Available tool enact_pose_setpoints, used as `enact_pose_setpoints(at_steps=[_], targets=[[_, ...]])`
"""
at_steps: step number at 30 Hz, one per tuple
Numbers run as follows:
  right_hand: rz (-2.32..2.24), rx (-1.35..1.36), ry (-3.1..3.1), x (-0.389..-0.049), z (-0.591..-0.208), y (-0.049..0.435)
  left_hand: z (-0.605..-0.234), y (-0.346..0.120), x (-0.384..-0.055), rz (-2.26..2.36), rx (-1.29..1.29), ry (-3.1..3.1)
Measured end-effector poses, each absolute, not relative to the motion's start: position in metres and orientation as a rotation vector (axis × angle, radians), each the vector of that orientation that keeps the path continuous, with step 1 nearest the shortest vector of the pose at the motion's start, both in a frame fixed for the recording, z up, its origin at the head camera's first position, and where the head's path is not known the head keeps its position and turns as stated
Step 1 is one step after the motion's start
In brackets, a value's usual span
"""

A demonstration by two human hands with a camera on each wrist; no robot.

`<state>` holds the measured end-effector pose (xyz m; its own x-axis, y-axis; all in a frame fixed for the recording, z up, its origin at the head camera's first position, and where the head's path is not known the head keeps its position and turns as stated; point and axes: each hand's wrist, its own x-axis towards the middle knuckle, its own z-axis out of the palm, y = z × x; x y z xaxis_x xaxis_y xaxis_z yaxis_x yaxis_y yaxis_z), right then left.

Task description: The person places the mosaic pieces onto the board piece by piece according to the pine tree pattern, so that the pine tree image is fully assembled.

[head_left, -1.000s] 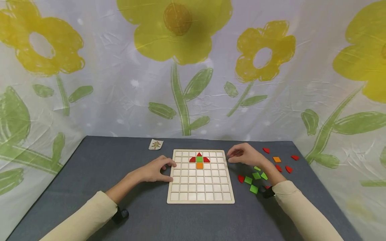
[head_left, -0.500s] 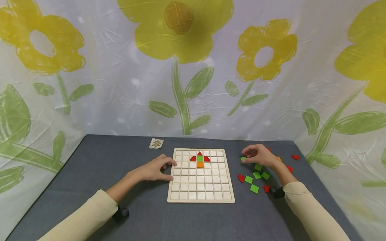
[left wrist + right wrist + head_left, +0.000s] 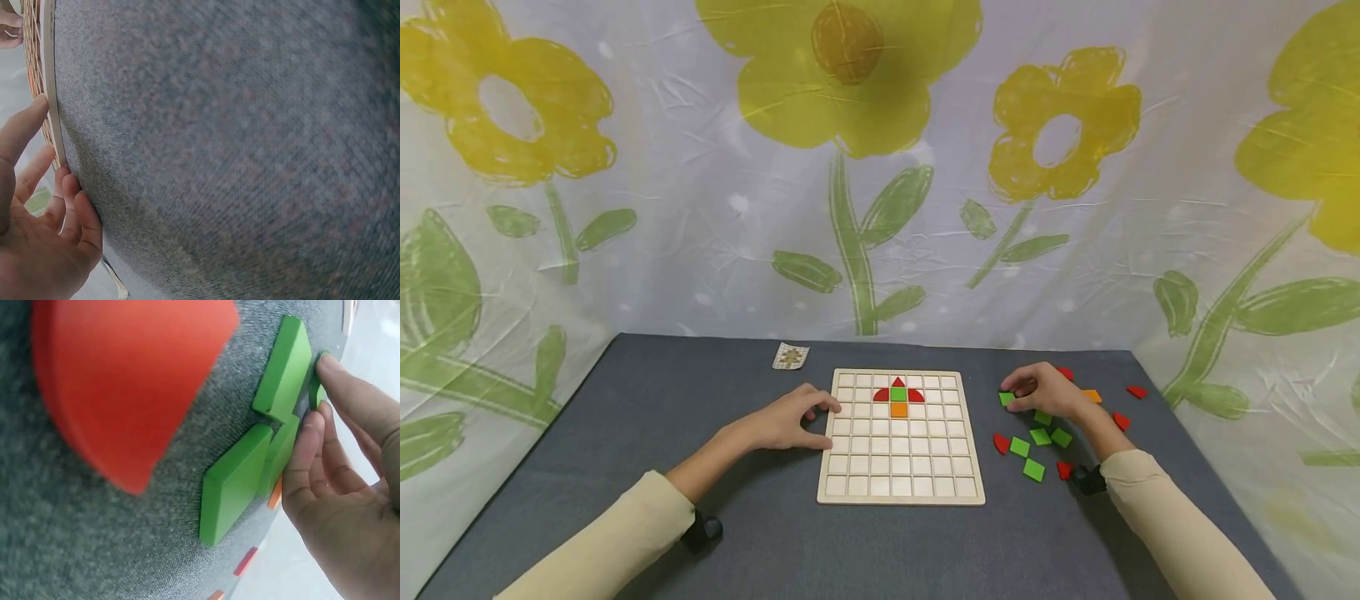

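A pale wooden grid board [image 3: 900,467] lies on the dark cloth. Set in its upper rows are a red triangle [image 3: 898,382], a green square [image 3: 898,394], a red quarter-round tile on each side and an orange square [image 3: 898,409]. My left hand [image 3: 786,419] rests thumb and fingertips against the board's left edge; in the left wrist view the thumb [image 3: 28,128] touches the rim. Right of the board, my right hand [image 3: 1045,390] pinches a green square tile [image 3: 1006,399] between thumb and fingers. The right wrist view shows that tile [image 3: 317,387] mostly edge-on.
Several loose green tiles [image 3: 1033,471] lie right of the board, with a red quarter-round tile [image 3: 1002,443] beside them. More red pieces [image 3: 1137,392] and an orange tile [image 3: 1092,396] are farther right. A small patterned card [image 3: 791,356] lies behind the board. Flowered fabric hangs behind.
My right hand has moved right from beside the board's right edge to the loose tiles, and its thumb and fingers have come onto a green tile. My left hand stays put.
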<state>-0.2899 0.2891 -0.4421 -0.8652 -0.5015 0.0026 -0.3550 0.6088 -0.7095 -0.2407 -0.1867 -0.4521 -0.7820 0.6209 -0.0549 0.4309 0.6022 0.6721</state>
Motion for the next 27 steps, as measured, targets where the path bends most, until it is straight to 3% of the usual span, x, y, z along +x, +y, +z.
enact_pose_setpoints(at_steps=[27], targets=[[-1.227, -0.802, 2.595, -0.2879, -0.4429, 0.2885, -0.4531, -0.1873, -0.2412, 0.949, 0.878, 2.557]])
